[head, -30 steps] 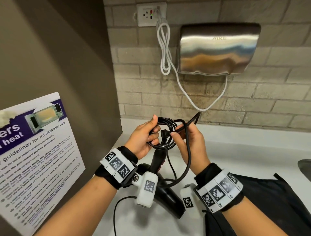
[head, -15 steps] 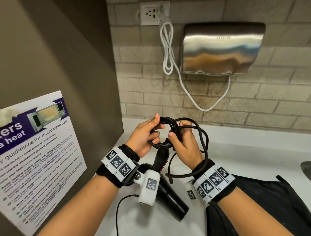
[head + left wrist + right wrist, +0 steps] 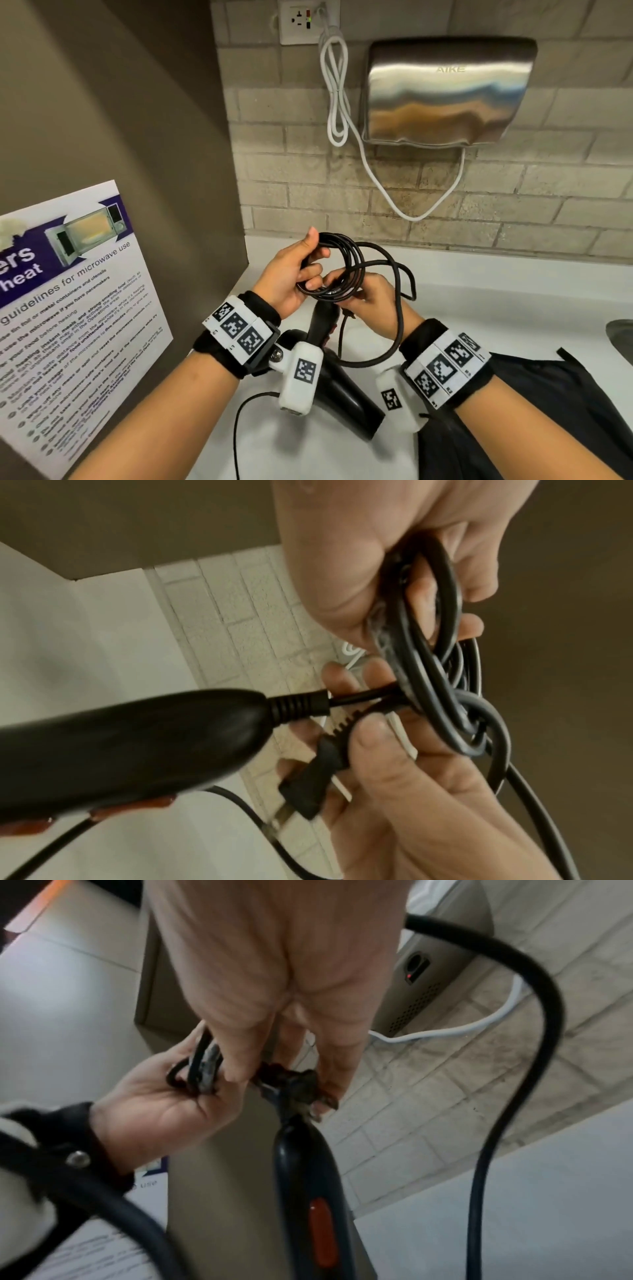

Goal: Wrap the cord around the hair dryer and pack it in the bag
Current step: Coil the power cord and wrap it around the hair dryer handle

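A black hair dryer [image 3: 346, 390] lies on the white counter [image 3: 496, 308], its handle [image 3: 323, 323] rising toward my hands. My left hand [image 3: 313, 260] grips a coil of the black cord [image 3: 346, 260] above the handle end. My right hand [image 3: 352, 296] sits just under the coil and pinches the plug [image 3: 318, 777] between thumb and fingers. A loose loop of cord [image 3: 397, 308] hangs over my right wrist. In the right wrist view the handle [image 3: 308, 1191] shows an orange switch. The black bag [image 3: 565, 411] lies at the lower right, partly under my right forearm.
A steel hand dryer [image 3: 448, 92] hangs on the brick wall, its white cable [image 3: 337, 89] running to an outlet [image 3: 301, 20]. A brown side panel with a microwave poster [image 3: 68, 308] closes the left. A sink edge [image 3: 621, 339] shows at far right.
My right hand has dropped from beside the coil to beneath it, carrying the plug end round the coil. The slack cord now loops out to the right over my wrist.
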